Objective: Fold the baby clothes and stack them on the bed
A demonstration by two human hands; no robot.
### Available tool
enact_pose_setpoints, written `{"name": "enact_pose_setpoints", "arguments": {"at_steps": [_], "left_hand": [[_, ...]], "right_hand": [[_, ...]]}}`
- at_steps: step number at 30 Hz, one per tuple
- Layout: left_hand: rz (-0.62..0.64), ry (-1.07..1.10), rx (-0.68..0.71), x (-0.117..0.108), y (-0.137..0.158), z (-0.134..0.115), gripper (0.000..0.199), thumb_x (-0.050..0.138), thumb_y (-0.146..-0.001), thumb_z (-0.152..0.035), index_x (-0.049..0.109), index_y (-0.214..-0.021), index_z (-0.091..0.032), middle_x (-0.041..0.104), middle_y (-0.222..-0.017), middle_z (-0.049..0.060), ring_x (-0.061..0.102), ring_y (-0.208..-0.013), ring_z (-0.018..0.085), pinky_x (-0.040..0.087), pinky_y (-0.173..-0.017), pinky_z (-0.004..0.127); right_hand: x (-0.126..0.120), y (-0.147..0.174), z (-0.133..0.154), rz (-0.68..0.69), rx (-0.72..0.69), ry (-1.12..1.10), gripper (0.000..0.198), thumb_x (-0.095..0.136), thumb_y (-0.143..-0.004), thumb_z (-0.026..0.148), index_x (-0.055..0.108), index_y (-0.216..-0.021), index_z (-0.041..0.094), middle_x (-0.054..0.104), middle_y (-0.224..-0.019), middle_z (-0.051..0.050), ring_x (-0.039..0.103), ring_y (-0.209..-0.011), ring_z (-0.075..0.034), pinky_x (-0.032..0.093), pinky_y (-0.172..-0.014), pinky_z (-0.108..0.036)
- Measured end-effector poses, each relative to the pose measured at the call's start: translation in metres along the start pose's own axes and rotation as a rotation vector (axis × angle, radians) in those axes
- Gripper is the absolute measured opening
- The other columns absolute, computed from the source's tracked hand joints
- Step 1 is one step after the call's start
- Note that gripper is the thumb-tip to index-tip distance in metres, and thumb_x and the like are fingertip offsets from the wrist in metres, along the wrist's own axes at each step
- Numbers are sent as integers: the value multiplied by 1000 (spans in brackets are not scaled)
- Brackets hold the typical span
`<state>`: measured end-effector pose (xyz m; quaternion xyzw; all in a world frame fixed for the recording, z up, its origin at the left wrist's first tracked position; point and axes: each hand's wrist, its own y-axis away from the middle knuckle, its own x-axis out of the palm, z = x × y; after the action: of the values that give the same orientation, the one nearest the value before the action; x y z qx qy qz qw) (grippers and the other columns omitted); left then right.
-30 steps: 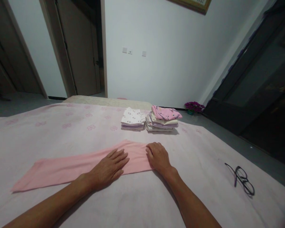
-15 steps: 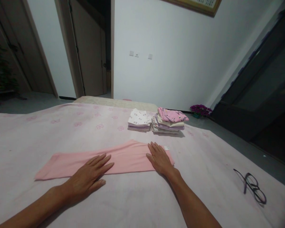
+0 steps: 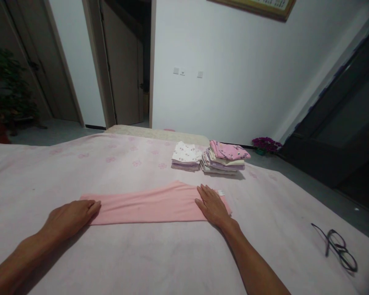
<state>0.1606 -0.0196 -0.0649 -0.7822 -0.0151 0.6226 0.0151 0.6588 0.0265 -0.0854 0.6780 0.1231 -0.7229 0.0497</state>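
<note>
Head view: one pink cloth lies flat on the sheet between two hands.
Right hand rests fingers-spread on it; left hand curls over its left end, grip unclear. Best to anchor right, smooth left evenly. Two folded stacks beyond, low and taller; one pair of glasses.
</note>
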Motion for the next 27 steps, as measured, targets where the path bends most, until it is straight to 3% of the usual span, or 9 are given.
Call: {"name": "enact_pose_setpoints", "arguments": {"at_steps": [2, 4, 7, 10, 12, 15, 20, 24, 27], "left_hand": [[19, -87, -53, -6, 2, -11, 43, 38, -94, -49, 69, -81, -21, 71, -87, 10, 65, -76, 28, 41, -64, 35], [-60, -121, -15, -10, 6, -30, 38, 40, -94, -47, 67, -83, -21, 70, -90, 9, 65, -79, 28, 42, -64, 34], [-192, 14, 258, -8, 13, -60, 31, 42, -95, -42, 65, -87, -21, 69, -92, 7, 64, -87, 24, 45, -71, 32], [-162, 173, 526, 3, 16, -80, 28, 42, -98, -37, 64, -89, -23, 68, -92, 5, 62, -87, 19, 45, -78, 29], [-116, 202, 597, 10, 17, -86, 26, 42, -99, -34, 64, -91, -23, 67, -91, 4, 60, -85, 17, 45, -76, 27], [-77, 209, 615, 18, 17, -88, 23, 43, -99, -33, 63, -95, -24, 65, -92, 4, 59, -85, 18, 45, -76, 28], [-55, 216, 603, 19, 17, -87, 20, 43, -99, -32, 62, -98, -24, 63, -95, 4, 59, -88, 18, 45, -77, 29], [-20, 222, 575, 14, 17, -88, 20, 44, -99, -34, 61, -97, -24, 62, -94, 3, 58, -88, 19, 45, -76, 30], [8, 241, 564, 12, 16, -88, 21, 43, -99, -35, 61, -96, -24, 62, -94, 3, 58, -87, 18, 45, -76, 30]], "right_hand": [[0, 0, 0, -5, -5, -1, 63, 31, -101, 52, 36, -153, 17, 30, -160, -10, 24, -149, -25, 15, -121, -43], [-3, 1, 1, -14, -1, -11, 62, 34, -100, 50, 39, -151, 16, 33, -159, -11, 27, -147, -26, 18, -120, -43], [-15, -4, 10, -82, 13, -61, 48, 38, -101, 40, 55, -139, 16, 49, -149, -12, 40, -139, -25, 26, -115, -41], [-33, -20, 37, -186, -37, -166, 33, 39, -100, 28, 69, -112, 20, 68, -121, -9, 56, -115, -21, 37, -102, -35], [-42, -39, 63, -212, -105, -218, 26, 46, -98, 26, 70, -105, 20, 70, -108, -8, 58, -104, -21, 40, -94, -33], [-45, -74, 109, -148, -249, -230, 20, 54, -95, 26, 72, -101, 22, 71, -102, -8, 58, -99, -21, 41, -89, -31], [-32, -117, 171, 19, -314, -193, 21, 56, -94, 32, 75, -97, 23, 73, -98, -6, 62, -90, -19, 41, -76, -28], [-29, -126, 190, 80, -393, -192, 27, 64, -87, 49, 75, -94, 25, 75, -94, -4, 63, -87, -20, 41, -71, -29], [-28, -127, 191, 101, -465, -169, 27, 67, -85, 51, 75, -92, 26, 75, -91, -3, 64, -88, -20, 40, -72, -29]]}}
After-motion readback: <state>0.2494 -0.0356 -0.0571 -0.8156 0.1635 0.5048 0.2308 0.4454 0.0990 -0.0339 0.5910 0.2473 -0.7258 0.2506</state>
